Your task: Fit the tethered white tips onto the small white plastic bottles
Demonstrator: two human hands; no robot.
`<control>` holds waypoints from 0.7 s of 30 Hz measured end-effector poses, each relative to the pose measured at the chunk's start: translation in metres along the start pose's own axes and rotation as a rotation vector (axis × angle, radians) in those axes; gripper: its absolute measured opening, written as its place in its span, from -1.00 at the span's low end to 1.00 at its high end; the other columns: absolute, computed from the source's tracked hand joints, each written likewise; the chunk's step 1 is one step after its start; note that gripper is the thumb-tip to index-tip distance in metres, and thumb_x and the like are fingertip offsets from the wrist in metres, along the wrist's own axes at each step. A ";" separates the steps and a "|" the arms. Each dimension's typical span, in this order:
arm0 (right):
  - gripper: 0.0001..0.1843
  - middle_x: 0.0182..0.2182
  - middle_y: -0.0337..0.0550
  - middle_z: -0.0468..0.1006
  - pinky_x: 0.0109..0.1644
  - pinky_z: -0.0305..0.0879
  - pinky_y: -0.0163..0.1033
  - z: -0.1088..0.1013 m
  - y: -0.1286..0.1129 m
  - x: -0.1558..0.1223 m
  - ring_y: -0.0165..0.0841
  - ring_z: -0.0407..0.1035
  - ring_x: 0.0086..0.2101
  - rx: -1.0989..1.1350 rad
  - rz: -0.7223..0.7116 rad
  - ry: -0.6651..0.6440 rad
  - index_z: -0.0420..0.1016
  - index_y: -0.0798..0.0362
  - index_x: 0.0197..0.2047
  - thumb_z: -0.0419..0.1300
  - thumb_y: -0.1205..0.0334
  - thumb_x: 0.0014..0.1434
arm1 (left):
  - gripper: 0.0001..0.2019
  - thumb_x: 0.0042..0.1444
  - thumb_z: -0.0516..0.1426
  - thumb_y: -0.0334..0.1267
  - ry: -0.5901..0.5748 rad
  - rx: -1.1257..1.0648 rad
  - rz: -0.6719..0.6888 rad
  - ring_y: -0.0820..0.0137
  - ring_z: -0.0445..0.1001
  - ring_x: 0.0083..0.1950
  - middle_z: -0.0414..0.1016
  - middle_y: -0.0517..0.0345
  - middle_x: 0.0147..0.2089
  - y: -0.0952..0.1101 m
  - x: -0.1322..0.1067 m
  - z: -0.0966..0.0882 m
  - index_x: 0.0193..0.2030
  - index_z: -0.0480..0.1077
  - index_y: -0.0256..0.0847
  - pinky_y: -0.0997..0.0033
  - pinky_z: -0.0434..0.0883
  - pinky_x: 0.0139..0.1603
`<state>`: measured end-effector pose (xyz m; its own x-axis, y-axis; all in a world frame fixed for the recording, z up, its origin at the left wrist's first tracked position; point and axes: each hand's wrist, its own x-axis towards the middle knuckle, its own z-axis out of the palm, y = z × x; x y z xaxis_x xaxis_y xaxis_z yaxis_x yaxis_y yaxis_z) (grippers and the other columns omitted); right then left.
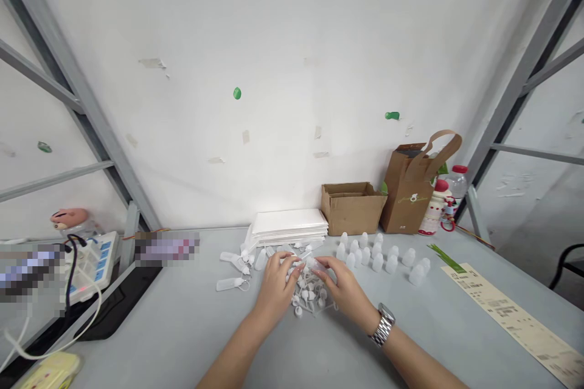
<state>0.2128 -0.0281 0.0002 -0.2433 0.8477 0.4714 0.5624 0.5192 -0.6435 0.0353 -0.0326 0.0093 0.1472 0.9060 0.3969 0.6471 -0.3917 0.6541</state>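
My left hand (pixel 276 282) is over the left side of a pile of small white caps (pixel 311 295). Its thumb and fingers come together in a pinch, and what lies between them is too small to make out. Facing it, my right hand (pixel 343 284) grips a small translucent plastic bottle (pixel 318 265) between thumb and fingers. Several like bottles (pixel 377 262) stand upright to the right. On the left lie several bottles with caps on, among them a capped bottle (pixel 230 284) on its side. My fingers partly hide the caps behind them.
Behind the hands are a stack of white flat boxes (pixel 288 226), an open cardboard box (pixel 353 213) and a brown paper bag (pixel 406 194). A printed paper strip (pixel 506 310) lies right. A power strip (pixel 98 267) with cables and a black flat object (pixel 116 304) are left.
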 end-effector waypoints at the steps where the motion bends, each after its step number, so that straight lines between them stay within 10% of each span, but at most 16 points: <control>1: -0.77 -0.20 -0.09 0.49 -0.08 0.28 -0.11 0.000 -0.002 0.000 -0.25 0.34 -0.17 0.019 0.003 -0.015 0.34 0.04 -0.10 0.02 0.18 0.19 | -0.73 0.16 -0.09 -0.13 -0.026 -0.042 -0.002 0.27 0.23 0.05 0.29 0.06 -0.06 0.002 0.000 0.000 -0.17 0.37 -0.09 0.14 0.20 0.08; 21: -0.76 -0.27 -0.12 0.47 -0.12 0.25 -0.13 -0.009 -0.009 0.005 -0.29 0.32 -0.24 -0.128 -0.256 -0.092 0.31 0.02 -0.08 -0.01 0.40 0.19 | -0.69 0.04 0.00 -0.08 0.012 -0.557 -0.145 0.30 0.34 -0.10 0.37 0.08 -0.28 0.008 0.007 -0.003 -0.62 0.26 -0.19 0.34 0.26 -0.06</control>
<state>0.2137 -0.0296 0.0131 -0.4571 0.7005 0.5480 0.5671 0.7042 -0.4271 0.0392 -0.0298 0.0200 0.0760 0.9562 0.2826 0.1682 -0.2917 0.9416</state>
